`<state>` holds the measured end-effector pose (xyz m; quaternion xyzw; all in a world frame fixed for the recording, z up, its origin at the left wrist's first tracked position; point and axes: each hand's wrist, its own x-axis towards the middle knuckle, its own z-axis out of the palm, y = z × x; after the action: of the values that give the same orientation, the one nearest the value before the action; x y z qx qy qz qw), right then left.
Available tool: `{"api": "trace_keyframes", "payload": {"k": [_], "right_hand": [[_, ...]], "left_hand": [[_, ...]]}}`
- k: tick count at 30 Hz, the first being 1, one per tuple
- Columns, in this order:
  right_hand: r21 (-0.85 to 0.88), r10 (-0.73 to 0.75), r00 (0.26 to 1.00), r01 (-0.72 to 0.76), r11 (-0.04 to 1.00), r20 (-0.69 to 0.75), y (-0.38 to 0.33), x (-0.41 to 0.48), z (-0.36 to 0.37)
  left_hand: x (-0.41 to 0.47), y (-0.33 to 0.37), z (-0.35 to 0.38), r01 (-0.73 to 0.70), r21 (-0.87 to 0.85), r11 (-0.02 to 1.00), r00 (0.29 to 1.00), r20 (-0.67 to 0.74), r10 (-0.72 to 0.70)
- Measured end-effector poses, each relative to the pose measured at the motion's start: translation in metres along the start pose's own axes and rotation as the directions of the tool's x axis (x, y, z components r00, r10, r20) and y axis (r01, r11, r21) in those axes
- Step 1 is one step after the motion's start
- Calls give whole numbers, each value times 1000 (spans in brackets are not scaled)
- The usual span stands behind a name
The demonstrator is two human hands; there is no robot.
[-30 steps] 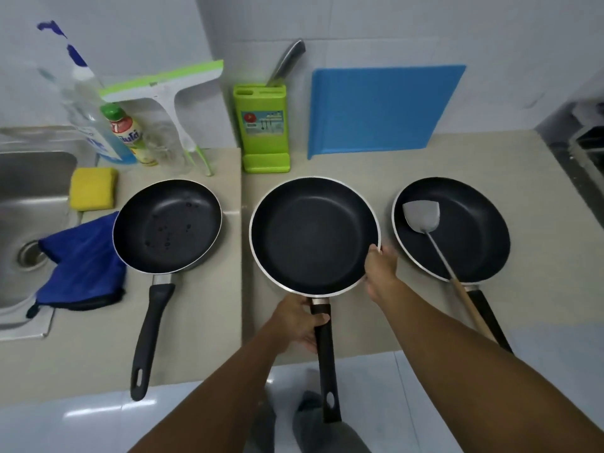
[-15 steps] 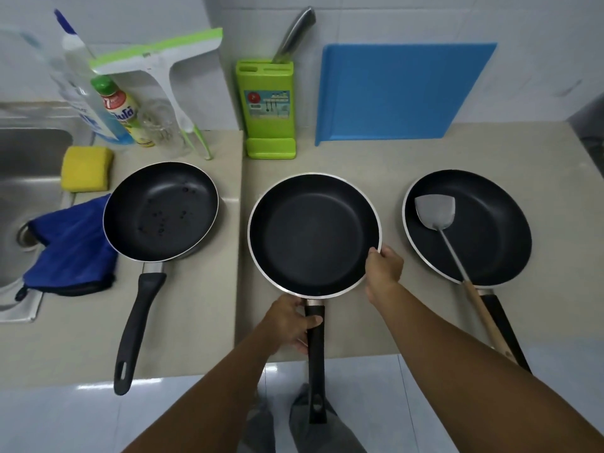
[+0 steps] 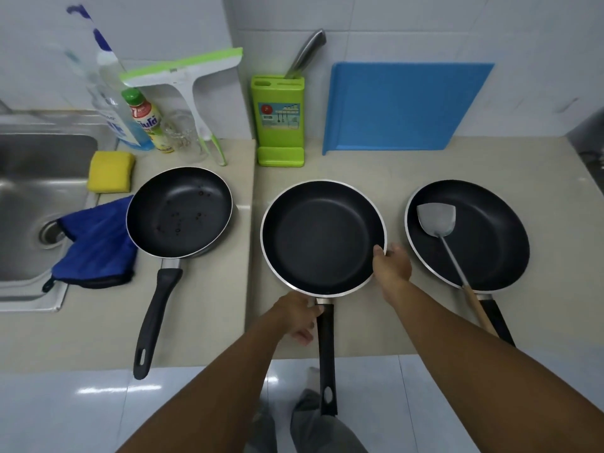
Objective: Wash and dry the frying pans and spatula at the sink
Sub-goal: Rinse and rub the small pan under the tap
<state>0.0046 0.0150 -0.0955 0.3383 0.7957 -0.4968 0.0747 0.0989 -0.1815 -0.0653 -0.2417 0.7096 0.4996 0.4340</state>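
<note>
From the head view, the middle pan (image 3: 320, 237) sits flat on the counter (image 3: 392, 168), its handle sticking out past the front edge. The right hand (image 3: 392, 264) pinches the pan's right rim, thumb on the inside lip and fingers outside. The left hand (image 3: 294, 317) is at the neck of the handle with fingers curled beside it, though whether it has really closed round I cannot tell. I'd say this is the pick-up, and a firm hold on the handle should come before the lift. The rim pinch only steadies the pan, so that hand can let go early. The way to the sink (image 3: 32, 178) runs leftward over the left pan (image 3: 179, 210), which is speckled with residue, so the pan should rise level and clear that rim. The blue cloth (image 3: 94, 246) droops over the sink's edge beside the yellow sponge (image 3: 111, 171). On the right there is little room — the right pan (image 3: 483, 243), with the spatula (image 3: 436, 219) lying in it, sits just beside the knuckles.
</note>
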Motion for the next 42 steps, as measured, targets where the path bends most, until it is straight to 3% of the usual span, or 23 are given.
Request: {"api": "trace_keyframes", "payload": {"k": [4,7,10,13,15,18,20,23,26,32,35,38,42], "right_hand": [[-134,-194,979,185,973,-58,-20,-25,1],[-204,-323,946,313,928,-14,-36,-57,5],[-145,-370,922,383,912,111,-50,-97,17],[-59,-323,900,354,933,292,-62,-134,42],[-35,-300,881,336,941,366,-66,-155,65],[18,-284,865,304,952,413,-69,-183,100],[73,-252,864,245,967,436,-76,-204,128],[121,-85,872,30,992,483,-88,-231,168],[161,78,794,-217,963,603,-95,-249,199],[249,186,735,-439,863,652,-91,-274,238],[240,233,798,-422,874,556,-95,-287,250],[189,175,908,-262,946,380,-93,-295,261],[187,77,941,-145,972,330,-92,-297,254]], "left_hand": [[-28,16,-26,-26,186,982,995,-93,44],[-53,26,-56,-129,167,978,965,-205,162],[-83,35,-98,-278,130,952,865,-397,307],[-104,34,-146,-374,200,906,735,-532,420],[-109,25,-179,-347,297,890,646,-612,456],[-109,6,-220,-317,264,911,591,-696,408],[-105,-11,-243,-303,264,916,598,-695,398],[-93,-33,-270,-291,282,914,645,-648,405],[-81,-47,-284,-326,309,894,665,-597,449],[-70,-55,-303,-336,297,894,708,-547,447],[-67,-61,-310,-327,286,901,738,-518,432],[-71,-64,-312,-357,299,885,732,-499,464],[-84,-68,-318,-403,294,867,707,-502,499]]}}
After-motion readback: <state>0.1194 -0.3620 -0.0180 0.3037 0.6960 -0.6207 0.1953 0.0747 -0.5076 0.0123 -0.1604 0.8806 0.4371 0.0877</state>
